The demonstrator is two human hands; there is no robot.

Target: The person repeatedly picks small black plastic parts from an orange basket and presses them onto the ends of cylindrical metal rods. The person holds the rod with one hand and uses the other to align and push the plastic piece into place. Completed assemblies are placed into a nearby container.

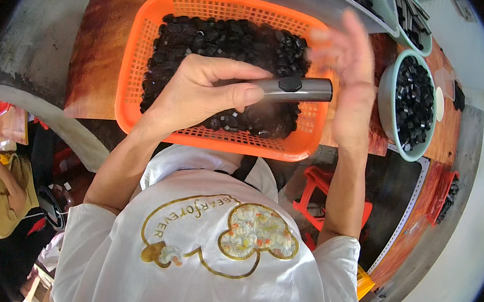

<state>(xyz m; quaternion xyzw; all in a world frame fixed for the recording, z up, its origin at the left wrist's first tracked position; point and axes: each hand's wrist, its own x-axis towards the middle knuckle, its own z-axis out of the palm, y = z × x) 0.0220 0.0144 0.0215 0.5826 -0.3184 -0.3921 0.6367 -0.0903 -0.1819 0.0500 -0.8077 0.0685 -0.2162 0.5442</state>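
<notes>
My left hand (216, 84) is closed round one end of a dark grey cylindrical tube (313, 90), thumb on the near side. The tube lies level above an orange basket, its free end pointing right. A small black oval piece (290, 84) sits on the tube's upper side. Just past that free end, my right hand (352, 68) is raised with its fingers apart, partly blurred, and nothing shows in it. Below the hands, the orange plastic basket (213, 143) holds many small shiny black parts (223, 38).
To the right stands a pale green bowl (385, 114) of black parts. A translucent bin (303, 2) and another green container (425, 47) with dark tubes are at the far right. A red stool (315, 181) is under the table. Another person (10, 193) works at far left.
</notes>
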